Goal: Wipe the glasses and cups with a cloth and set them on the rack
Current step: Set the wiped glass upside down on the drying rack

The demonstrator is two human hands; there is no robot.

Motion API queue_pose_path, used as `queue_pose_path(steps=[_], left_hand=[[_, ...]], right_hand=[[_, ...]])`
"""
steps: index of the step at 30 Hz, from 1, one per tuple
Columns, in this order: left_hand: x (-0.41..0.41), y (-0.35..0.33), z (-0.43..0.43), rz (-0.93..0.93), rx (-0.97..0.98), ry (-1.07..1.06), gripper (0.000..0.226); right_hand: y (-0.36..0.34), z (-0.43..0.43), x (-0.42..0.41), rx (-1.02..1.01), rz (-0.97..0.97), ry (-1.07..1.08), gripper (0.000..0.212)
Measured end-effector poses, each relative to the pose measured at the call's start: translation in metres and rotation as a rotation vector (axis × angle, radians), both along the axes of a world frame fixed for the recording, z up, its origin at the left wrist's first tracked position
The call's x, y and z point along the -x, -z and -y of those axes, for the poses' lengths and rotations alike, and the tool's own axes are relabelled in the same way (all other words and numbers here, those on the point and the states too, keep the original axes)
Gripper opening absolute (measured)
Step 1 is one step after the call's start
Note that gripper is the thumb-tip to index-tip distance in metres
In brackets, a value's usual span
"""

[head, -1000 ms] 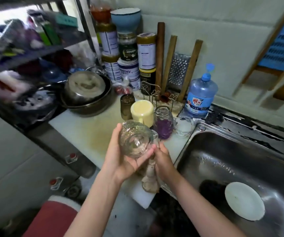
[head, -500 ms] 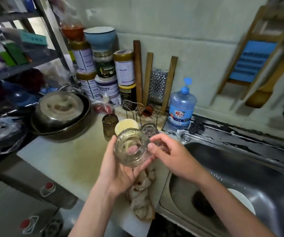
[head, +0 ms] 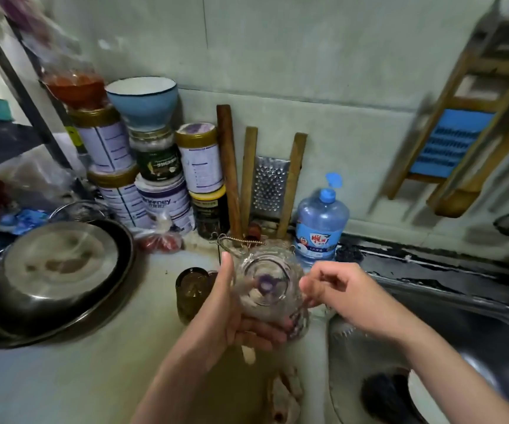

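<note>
head view. fingers (head: 262, 330) of the left hand (head: 225, 307) are curled under and round the glass (head: 264, 283), thumb up along its left side. the glass is held off the counter (head: 94, 377) at frame centre, tipped so that its mouth or base faces the camera; blur prevents saying which. the right hand (head: 342, 290) sits at the right side of the glass with fingers curled. it cannot be told whether they pinch a handle or only touch the wall.

progress, as a judgement:
- the cloth (head: 287, 393) lies bunched on the counter at lower centre, apparently in neither hand. the glass is therefore judged to be past or between wipes.
- the rack (head: 236, 240) stands just behind the glass. no glass is seen on the part that shows.
- a brown glass (head: 190, 292) stands on the counter just left of the left hand, not yet racked. other cups, if any, are hidden behind the hands.
- most of the task appears to remain.

edges and open room:
- the sink (head: 476, 325) rim runs just right of the glass, with a drop beyond it.
- the bottle (head: 320, 228) stands just right of the rack, and the tins (head: 161, 203) lie to its left.
- the pot (head: 57, 270) fills the left side.
- bare counter lies between the pot and the brown glass. this is judged the freest lane.
</note>
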State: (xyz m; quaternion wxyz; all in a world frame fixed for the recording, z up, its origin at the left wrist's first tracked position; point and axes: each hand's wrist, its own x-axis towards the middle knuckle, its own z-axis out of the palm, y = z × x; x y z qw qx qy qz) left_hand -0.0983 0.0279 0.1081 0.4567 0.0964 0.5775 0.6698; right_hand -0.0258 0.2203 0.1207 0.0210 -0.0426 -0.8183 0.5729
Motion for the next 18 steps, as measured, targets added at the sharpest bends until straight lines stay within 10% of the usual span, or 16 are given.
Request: queue_pose_path(steps=[10, 18], left_hand=[[0.055, 0.001, -0.017, -0.419, 0.074, -0.155, 0.032], [0.078, 0.030, -0.027, -1.214, 0.281, -0.355, 0.016]], right_hand=[[0.001, -0.032, 0.029, 0.296, 0.091, 0.276, 0.045], [0.016, -0.084, 0.058, 0.263, 0.239, 0.387, 0.050]])
